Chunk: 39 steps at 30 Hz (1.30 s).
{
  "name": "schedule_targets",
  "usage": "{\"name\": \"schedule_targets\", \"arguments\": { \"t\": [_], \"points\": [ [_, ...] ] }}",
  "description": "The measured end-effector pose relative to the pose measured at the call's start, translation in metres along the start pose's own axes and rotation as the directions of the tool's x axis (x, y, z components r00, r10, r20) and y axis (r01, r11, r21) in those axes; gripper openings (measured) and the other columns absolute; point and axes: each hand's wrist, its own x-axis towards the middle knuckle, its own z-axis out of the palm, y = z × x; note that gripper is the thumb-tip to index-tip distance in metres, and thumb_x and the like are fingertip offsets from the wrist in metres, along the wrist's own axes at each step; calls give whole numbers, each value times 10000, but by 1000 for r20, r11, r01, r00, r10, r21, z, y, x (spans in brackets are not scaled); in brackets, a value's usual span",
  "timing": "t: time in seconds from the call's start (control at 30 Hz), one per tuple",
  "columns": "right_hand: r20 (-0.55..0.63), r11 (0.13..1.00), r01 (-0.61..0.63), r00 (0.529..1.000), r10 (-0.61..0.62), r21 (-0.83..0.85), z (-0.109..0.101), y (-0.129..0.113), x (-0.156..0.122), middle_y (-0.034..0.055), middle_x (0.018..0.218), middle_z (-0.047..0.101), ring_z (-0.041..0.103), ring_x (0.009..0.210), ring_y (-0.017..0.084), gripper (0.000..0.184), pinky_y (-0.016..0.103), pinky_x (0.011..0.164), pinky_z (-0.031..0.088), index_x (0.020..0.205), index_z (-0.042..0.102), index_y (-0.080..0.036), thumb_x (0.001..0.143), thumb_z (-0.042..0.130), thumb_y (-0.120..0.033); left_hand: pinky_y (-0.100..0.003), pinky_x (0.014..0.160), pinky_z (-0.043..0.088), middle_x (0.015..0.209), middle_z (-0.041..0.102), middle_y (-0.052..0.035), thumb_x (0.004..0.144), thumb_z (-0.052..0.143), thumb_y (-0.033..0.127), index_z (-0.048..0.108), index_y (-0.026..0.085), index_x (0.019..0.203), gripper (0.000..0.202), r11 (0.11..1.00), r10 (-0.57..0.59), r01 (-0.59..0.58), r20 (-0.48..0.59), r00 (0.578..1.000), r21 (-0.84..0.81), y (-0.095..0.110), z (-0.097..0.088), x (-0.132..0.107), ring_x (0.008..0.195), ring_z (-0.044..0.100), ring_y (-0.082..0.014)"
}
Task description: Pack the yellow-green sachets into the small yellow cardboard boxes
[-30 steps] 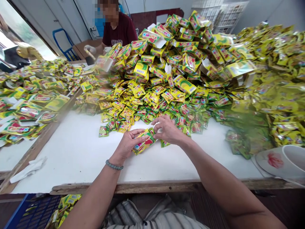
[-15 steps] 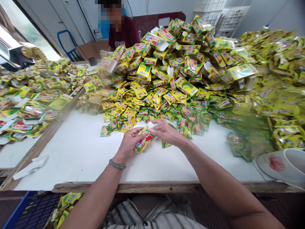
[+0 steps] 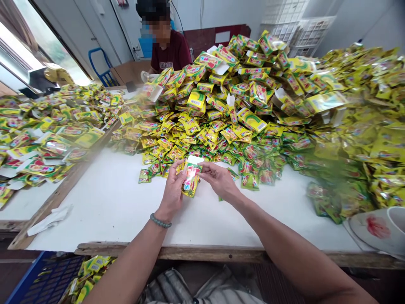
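A small yellow-and-green printed cardboard box stands tilted between my two hands above the white table, its white top flap raised at the far end. My left hand grips its left side, thumb on the front. On the right edge, near the top, the fingertips of my right hand are pinched together against the box; whether a packet is also between them I cannot tell. Just beyond my hands lie small yellow packets and green packets in a loose heap.
Behind the packets rises a pile of printed boxes. More boxes lie left of a wooden strip. A flowered mug is at right, a blue crate below the table. A person is across the table.
The box has turned more upright, with its front and white flap facing me more. My right hand has shifted from the flap down to the right edge. The whole view has shifted slightly.
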Motion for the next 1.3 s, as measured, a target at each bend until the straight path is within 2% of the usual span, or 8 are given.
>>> {"name": "schedule_targets", "arguments": {
  "t": [0.17, 0.27, 0.4, 0.53, 0.63, 0.8, 1.07, 1.3],
  "points": [
    [-26, 998, 10, 1000, -12, -61, -5, 2, 0, 17, 797, 625, 555, 757, 159, 291, 289, 705, 438, 813, 662, -197, 813, 667, -488, -278, 568, 560, 893, 682, 13, 769, 776, 400, 469, 260, 1203, 550, 993, -42, 22, 179, 983, 114, -1, -4, -2, 601, 659, -141],
    [47, 1000, -20, 999, 20, -9, -9, 1, -2, 13, 801, 611, 553, 747, 153, 277, 276, 684, 436, 852, 610, -201, 837, 635, -477, -231, 529, 522, 809, 659, 40, 745, 796, 365, 481, 251, 1126, 507, 992, -63, 43, 165, 984, 119, 0, -5, -3, 576, 629, -120],
    [34, 997, -14, 999, 17, -79, -9, -8, -6, 22, 888, 671, 574, 729, 151, 338, 279, 686, 453, 1148, 578, -228, 866, 613, -410, -208, 525, 491, 789, 658, 47, 728, 806, 361, 483, 242, 1074, 488, 991, -71, 55, 133, 989, 119, 1, -3, -4, 567, 618, -107],
    [56, 962, 47, 998, -33, -270, -9, -19, -7, 35, 942, 721, 594, 766, 157, 218, 275, 711, 443, 917, 712, -208, 892, 579, -378, -210, 524, 477, 705, 651, 65, 700, 822, 371, 423, 244, 1055, 549, 994, -56, 50, 63, 996, 97, 1, -1, -5, 536, 604, -113],
    [51, 980, -24, 998, 35, -198, -9, -21, -7, 22, 763, 696, 572, 691, 149, 308, 262, 638, 417, 774, 716, -179, 888, 599, -440, -193, 497, 437, 581, 589, 107, 686, 832, 350, 409, 241, 1035, 558, 992, -29, 19, 70, 997, 129, 0, -3, -5, 466, 542, -96],
    [0, 963, -93, 995, 96, -251, -4, -17, -5, 19, 760, 716, 583, 687, 150, 178, 271, 652, 421, 829, 750, -184, 791, 719, -355, -209, 501, 443, 599, 653, 69, 664, 841, 362, 435, 222, 1014, 554, 981, -29, 12, 84, 996, 193, 0, -5, -4, 474, 566, -111],
    [102, 942, -284, 958, 270, 179, -13, -8, -3, 43, 783, 729, 631, 688, 164, 399, 279, 647, 464, 838, 761, -150, 671, 799, -511, -210, 483, 447, 591, 666, 58, 623, 876, 376, 495, 197, 990, 557, 984, -66, 52, 77, 995, 170, 3, -2, -5, 469, 580, -113],
    [197, 974, -215, 960, 197, 76, -23, -7, -4, 63, 920, 765, 659, 858, 208, 339, 318, 768, 489, 980, 798, -183, 756, 745, -431, -243, 528, 499, 661, 713, 23, 581, 901, 384, 515, 197, 997, 598, 990, -87, 79, 63, 994, 121, 5, -5, -5, 518, 635, -140]
  ]
}}
